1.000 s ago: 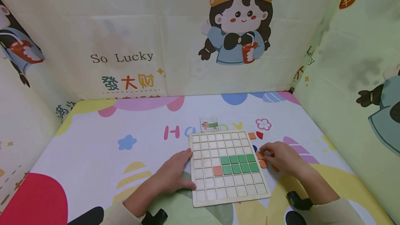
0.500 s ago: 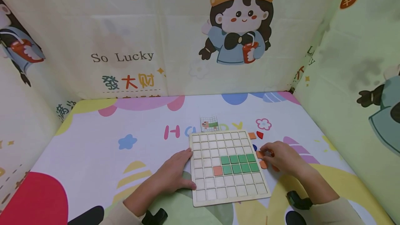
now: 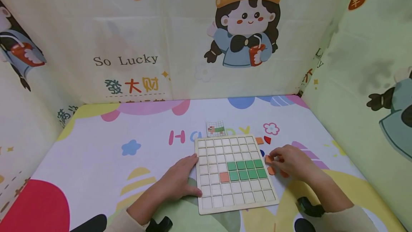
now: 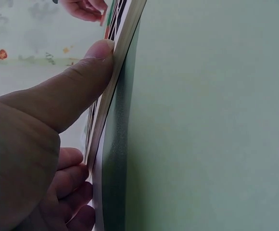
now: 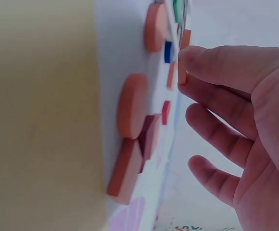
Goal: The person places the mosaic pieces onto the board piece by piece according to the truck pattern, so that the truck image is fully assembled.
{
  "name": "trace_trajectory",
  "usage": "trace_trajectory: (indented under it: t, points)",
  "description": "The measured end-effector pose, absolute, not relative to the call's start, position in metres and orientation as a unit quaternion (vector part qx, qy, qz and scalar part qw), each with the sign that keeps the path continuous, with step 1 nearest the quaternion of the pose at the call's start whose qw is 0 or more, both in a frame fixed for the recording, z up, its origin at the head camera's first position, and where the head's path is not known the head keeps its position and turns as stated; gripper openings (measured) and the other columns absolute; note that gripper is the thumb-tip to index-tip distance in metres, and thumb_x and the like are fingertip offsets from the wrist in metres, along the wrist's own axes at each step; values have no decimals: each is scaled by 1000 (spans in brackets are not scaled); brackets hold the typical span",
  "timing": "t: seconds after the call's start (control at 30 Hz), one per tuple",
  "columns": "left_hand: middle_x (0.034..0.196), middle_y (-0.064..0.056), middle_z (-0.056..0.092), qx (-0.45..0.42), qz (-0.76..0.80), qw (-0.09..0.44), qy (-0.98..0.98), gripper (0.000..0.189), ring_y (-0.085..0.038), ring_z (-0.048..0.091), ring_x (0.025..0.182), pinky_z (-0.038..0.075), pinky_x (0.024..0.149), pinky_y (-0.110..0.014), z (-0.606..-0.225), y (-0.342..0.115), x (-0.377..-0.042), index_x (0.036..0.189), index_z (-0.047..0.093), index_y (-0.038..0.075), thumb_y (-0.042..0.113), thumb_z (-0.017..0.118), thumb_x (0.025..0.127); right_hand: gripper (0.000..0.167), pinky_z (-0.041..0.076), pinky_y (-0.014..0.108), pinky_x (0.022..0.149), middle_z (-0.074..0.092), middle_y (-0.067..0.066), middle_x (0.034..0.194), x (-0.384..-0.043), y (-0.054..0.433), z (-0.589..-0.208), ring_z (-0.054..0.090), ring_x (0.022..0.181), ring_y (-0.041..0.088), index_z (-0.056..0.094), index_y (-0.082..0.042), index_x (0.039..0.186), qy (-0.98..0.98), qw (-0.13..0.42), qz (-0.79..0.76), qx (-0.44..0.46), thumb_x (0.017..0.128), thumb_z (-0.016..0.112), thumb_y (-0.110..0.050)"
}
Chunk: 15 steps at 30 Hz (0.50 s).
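A wooden grid board (image 3: 236, 198) lies on the printed tablecloth; several green square tiles (image 3: 246, 169) and one orange-pink square tile (image 3: 224, 177) sit in its cells. My left hand (image 3: 177, 179) rests at the board's left edge, thumb spread from the fingers; the left wrist view has the thumb (image 4: 77, 77) touching the rim. Off the right edge, my right hand (image 3: 293, 162) pinches an orange square tile (image 5: 185, 37) between thumb and forefinger, raised off the cloth in the right wrist view. The other fingers of that hand are loosely bent.
Orange round pieces (image 5: 133, 106), an orange block (image 5: 125, 173), a blue piece (image 3: 262, 152) and a red piece (image 3: 267, 139) lie right of the board. Behind it is a small picture card (image 3: 216, 129) with a gridded animal. Printed cloth walls (image 3: 180, 38) enclose the table.
My right hand has shifted slightly right, and more of the pinched orange tile shows. My left hand and the board stay where they were.
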<state>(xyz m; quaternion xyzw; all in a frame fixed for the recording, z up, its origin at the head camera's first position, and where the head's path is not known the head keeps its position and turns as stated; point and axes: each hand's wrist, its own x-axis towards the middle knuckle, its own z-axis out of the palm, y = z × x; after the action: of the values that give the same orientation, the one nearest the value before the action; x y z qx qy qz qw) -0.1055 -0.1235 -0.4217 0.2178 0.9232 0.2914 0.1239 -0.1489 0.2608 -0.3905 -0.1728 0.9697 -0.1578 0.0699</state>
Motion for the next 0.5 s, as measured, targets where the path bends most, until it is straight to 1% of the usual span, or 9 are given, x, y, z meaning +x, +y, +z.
trace_trajectory:
  t: [0.1, 0.27, 0.37, 0.5]
  points:
    - [158, -16, 34, 218, 291, 122, 923, 104, -34, 33, 143, 34, 112, -51, -421, -123, -105, 149, 38, -4, 44, 89, 72, 27, 51, 34, 69, 64, -4, 90, -147, 258, -386, 54, 84, 20, 78, -14, 105, 969, 70, -162, -172, 85, 80, -32]
    - [158, -17, 34, 219, 292, 119, 923, 103, -35, 33, 143, 34, 112, -51, -421, -123, -106, 149, 39, -4, 43, 89, 72, 21, 48, 32, 67, 63, -5, 89, -143, 247, -380, 53, 84, 18, 78, -18, 103, 968, 67, -166, -179, 87, 79, -31]
    - [158, -17, 34, 219, 291, 120, 923, 103, -35, 33, 143, 33, 112, -51, -421, -123, -105, 149, 39, -4, 43, 89, 72, 19, 50, 34, 70, 66, -7, 92, -140, 241, -378, 55, 86, 17, 78, -17, 103, 965, 49, -162, -200, 87, 79, -28]
    - [158, -17, 34, 218, 292, 124, 923, 103, -35, 33, 143, 33, 112, -51, -421, -123, -105, 149, 38, -4, 43, 89, 73, 14, 52, 35, 74, 67, -11, 91, -136, 232, -379, 57, 86, 16, 78, -18, 100, 959, 18, -156, -235, 86, 80, -24]
